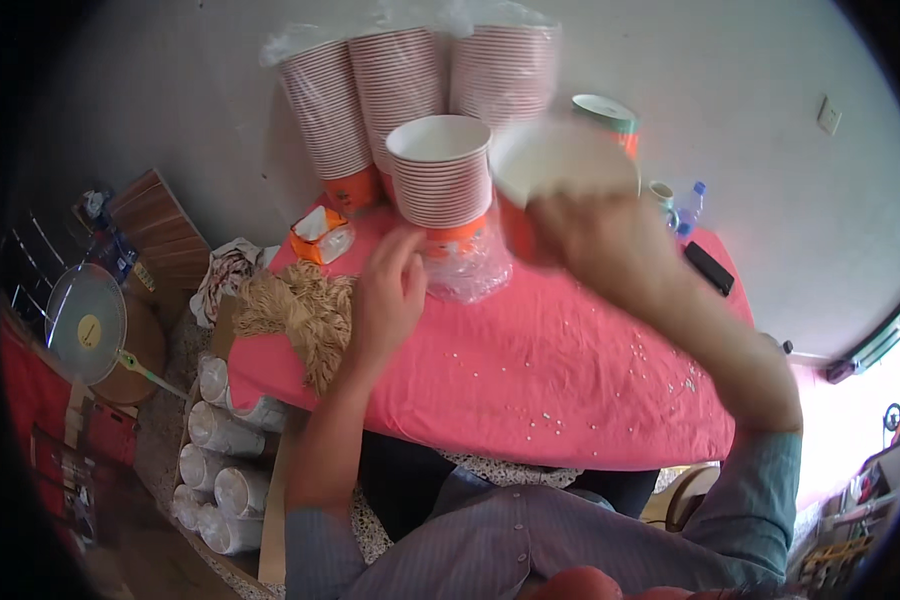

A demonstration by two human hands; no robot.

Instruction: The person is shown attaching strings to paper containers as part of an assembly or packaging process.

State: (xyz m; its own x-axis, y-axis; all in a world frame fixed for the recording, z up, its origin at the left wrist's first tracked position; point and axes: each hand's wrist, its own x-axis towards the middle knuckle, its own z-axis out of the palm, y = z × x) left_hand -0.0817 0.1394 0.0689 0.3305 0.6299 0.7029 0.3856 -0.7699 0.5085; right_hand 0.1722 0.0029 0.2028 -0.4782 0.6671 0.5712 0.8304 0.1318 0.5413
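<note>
A large paper cup (515, 225), white inside and orange outside, is tilted in the air with my right hand (610, 240) closed on its side; both are blurred by motion. Just left of it stands a stack of nested paper cups (440, 185) with orange at its base and crumpled clear plastic (470, 270) around the bottom. My left hand (390, 290) is beside the base of this stack, fingers apart and holding nothing. Whether its fingertips touch the stack I cannot tell.
Tall plastic-wrapped cup stacks (320, 110) stand against the wall. The pink-covered table (490, 380) bears scattered white bits, a bundle of tan strings (315, 310), an orange tissue pack (322, 235), a green-rimmed tub (607, 112), a bottle (692, 208) and a black phone-like object (709, 268). Wrapped white rolls (225, 430) lie at lower left.
</note>
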